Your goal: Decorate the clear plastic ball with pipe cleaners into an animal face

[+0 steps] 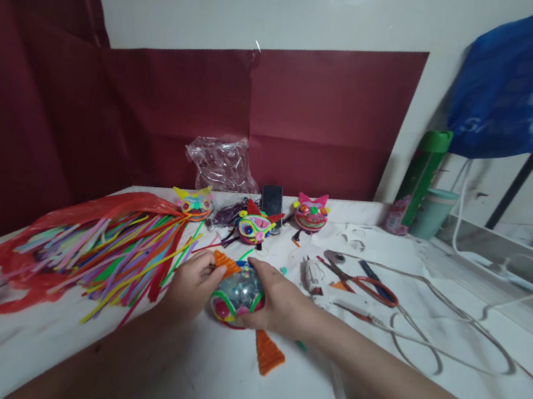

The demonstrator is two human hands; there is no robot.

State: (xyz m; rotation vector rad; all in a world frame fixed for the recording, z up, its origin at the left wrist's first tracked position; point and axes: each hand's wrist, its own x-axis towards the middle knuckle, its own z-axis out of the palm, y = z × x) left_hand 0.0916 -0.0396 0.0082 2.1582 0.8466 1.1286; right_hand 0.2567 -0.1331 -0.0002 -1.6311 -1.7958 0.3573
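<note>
A clear round ball (pixel 243 289) with green, pink and yellow trim on its near side is held above the white table. My right hand (pixel 276 295) grips its right side, thumb low and fingers over the top. At the ball's upper left, my left hand (pixel 193 284) pinches an orange fuzzy triangle (pixel 226 263) against it. A second orange piece (pixel 268 353) lies on the table just below my right hand. Behind the ball sits a small colourful decorated head (pixel 254 227).
Colourful fuzzy sticks (pixel 119 264) on red plastic lie left. Farther back are two more decorated heads (pixel 311 213) (pixel 196 205) and a phone (pixel 272 200). A glue gun (pixel 333 292), scissors (pixel 359 280) and cables lie right, near a green spray can (pixel 418 183) and cup (pixel 433 214).
</note>
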